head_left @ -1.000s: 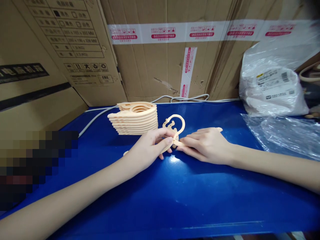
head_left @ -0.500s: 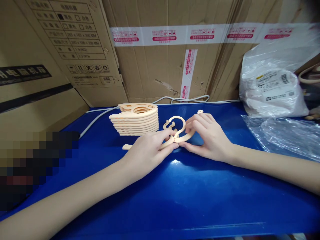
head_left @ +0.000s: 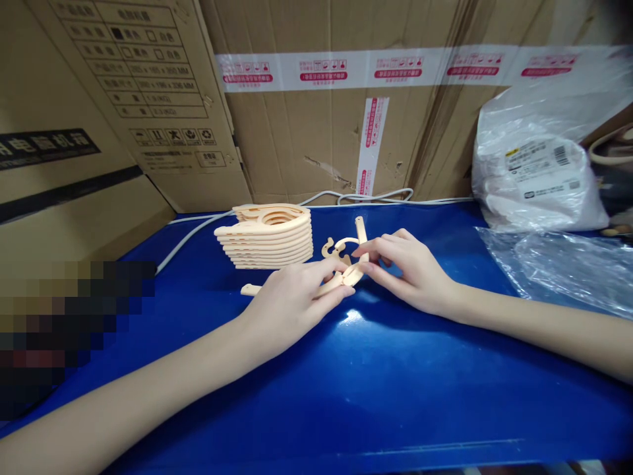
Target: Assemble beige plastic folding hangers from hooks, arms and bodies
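A cream plastic folding hanger (head_left: pixel 351 274) is held between both hands just above the blue table. My left hand (head_left: pixel 297 293) pinches it near its centre joint, and the left arm's tip sticks out beyond the knuckles. With thumb and fingers closed, my right hand (head_left: pixel 403 267) grips the other arm, which points up and away from me. The hanger's hook is partly covered by this arm and the fingers. Behind it lie small cream hook-shaped pieces (head_left: pixel 328 249), partly hidden. A neat stack of folded cream hangers (head_left: pixel 267 237) stands beyond my left hand.
The blue table (head_left: pixel 346 396) has cardboard boxes (head_left: pixel 306 138) along its back and left. A white cable (head_left: pixel 190 237) runs along the rear edge. At the right sit a white plastic-wrapped package (head_left: pixel 541 175) and a clear plastic bag (head_left: pixel 568 267).
My right hand has swung the hanger's right arm upward and to the left, from slanting rightward to nearly upright. My left hand keeps its hold in nearly the same place.
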Demonstrator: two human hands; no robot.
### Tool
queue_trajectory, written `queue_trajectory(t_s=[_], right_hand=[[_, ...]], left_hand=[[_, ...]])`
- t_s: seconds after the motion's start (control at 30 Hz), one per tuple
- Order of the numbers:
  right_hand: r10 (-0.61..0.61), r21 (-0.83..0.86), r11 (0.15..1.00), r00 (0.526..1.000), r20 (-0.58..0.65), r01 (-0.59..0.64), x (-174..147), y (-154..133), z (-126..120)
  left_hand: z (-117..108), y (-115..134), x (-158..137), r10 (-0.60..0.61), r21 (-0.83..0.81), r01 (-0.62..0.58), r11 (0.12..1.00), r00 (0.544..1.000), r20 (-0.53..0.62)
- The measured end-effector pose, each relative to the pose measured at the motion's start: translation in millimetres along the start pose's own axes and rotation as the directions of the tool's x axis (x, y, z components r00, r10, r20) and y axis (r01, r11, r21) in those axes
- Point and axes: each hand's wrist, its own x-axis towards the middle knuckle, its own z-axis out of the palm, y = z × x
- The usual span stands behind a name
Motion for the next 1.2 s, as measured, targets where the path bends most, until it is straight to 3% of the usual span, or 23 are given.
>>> queue_trajectory(t_s=[0.13, 0.27, 0.37, 0.47, 0.77, 0.9, 1.07, 1.2], right_hand=[[0.183, 0.209, 0.96, 0.982, 0.038, -0.187, 4, 4, 0], [0.446, 0.487, 0.768, 0.893, 0.057, -0.415, 7, 19, 4], [0.536, 0.541, 0.681, 0.839, 0.092, -0.494, 7, 29, 9], [0.533, 0.536, 0.68, 0.839, 0.108, -0.501, 8, 31, 11], [0.371, 0.43, 0.81, 0.916, 0.153, -0.4, 7, 22, 7], [0.306, 0.451, 0.832, 0.945, 0.115, -0.324, 5, 21, 6], [0.406, 0.508, 0.791, 0.914, -0.02, -0.34, 4, 26, 7], [0.451, 0.421, 0.814, 0.892, -0.026, -0.4, 6, 38, 7]], left_hand=[[1, 0, -1, 0.042, 0.097, -0.05, 0.994, 0.996, 0.081], [4, 4, -5, 0.194, 0.167, -0.218, 0.962, 0.97, 0.145], [7, 5, -8, 0.237, 0.232, -0.269, 0.935, 0.959, 0.156], [9, 3, -8, 0.253, 0.244, -0.282, 0.928, 0.957, 0.143], [9, 3, -5, 0.247, 0.271, -0.278, 0.922, 0.958, 0.143], [8, 5, -6, 0.25, 0.276, -0.276, 0.921, 0.96, 0.126], [6, 5, -7, 0.321, 0.294, -0.332, 0.896, 0.943, 0.085], [6, 4, -4, 0.351, 0.386, -0.355, 0.851, 0.933, 0.083]])
